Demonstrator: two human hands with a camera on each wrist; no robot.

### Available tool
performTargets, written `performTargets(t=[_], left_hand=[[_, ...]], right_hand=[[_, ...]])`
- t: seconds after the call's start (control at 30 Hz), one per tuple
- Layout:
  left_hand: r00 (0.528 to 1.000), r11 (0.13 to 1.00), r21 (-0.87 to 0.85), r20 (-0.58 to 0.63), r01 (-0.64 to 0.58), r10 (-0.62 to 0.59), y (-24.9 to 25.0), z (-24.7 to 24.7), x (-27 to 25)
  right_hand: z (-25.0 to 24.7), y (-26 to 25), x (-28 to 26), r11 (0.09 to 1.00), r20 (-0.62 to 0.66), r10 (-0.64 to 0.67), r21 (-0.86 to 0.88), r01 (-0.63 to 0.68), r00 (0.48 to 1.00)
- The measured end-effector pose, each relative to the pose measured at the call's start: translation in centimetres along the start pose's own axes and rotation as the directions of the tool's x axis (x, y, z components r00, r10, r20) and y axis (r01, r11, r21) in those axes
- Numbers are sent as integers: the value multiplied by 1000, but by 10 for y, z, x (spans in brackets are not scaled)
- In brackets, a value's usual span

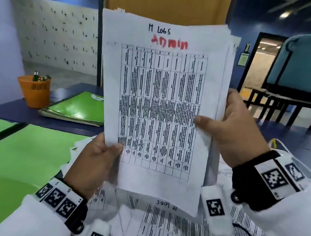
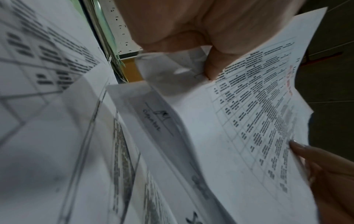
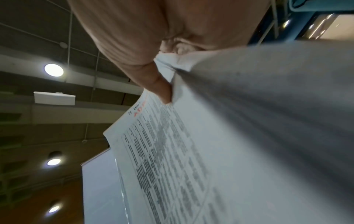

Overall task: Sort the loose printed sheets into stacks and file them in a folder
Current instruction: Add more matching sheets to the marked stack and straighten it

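Both hands hold a bundle of printed sheets upright above the table: the left hand pinches its lower left corner, thumb on the front page, while the right hand grips the right edge, thumb across the front and fingers curled behind. More sheets lie loose below, beside an open green folder

Both hands held a stack of printed sheets upright: the left hand pinched the lower left corner, the right hand gripped the right edge. More sheets lay below, green folders on the desk.
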State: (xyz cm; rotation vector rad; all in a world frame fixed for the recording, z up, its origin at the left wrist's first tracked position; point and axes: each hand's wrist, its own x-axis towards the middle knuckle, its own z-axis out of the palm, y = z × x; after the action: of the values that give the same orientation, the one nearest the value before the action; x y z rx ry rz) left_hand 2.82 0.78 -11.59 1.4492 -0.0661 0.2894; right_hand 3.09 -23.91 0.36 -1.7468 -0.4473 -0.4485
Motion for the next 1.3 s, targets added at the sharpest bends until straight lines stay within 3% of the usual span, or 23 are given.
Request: performTargets(t=[0.2, 0.33, 0.47, 0.7, 0.87, 1.03, 1.13, 1.3], left_hand=[[995, 996, 22, -46, -86, 87, 2, -8, 5], [995, 987, -130, 11, -96, 98, 9, -6, 4], [992, 975, -181, -8, -127, 128, 16, -6, 1], [938, 943, 79, -107, -324, 331, 27, -9, -1], [965, 967, -36, -88, -252, 248, 26, -14, 6], [956, 956, -7, 0, -294, 294, 27, -7, 0], [923, 922, 89, -49, -377, 383, 25, -2, -5], [920, 910, 193, -66, -368, 386, 40, 7, -9]], right_hand=[[10, -8, -7, 994, 65, -70, -73, 75, 995], [8, -10, -9, 991, 108, -55, -116, 67, 993], [10, -8, -10, 992, 59, -30, -122, 37, 998], [24, -7, -16, 997, 19, -32, -71, 33, 999], [24, 8, -23, 999, -53, 36, -24, -38, 998], [23, 3, -22, 996, -76, 2, -86, -9, 997], [26, -2, -21, 981, -14, 6, -195, -8, 1000], [35, -10, -27, 907, -59, -134, -410, 99, 989]])
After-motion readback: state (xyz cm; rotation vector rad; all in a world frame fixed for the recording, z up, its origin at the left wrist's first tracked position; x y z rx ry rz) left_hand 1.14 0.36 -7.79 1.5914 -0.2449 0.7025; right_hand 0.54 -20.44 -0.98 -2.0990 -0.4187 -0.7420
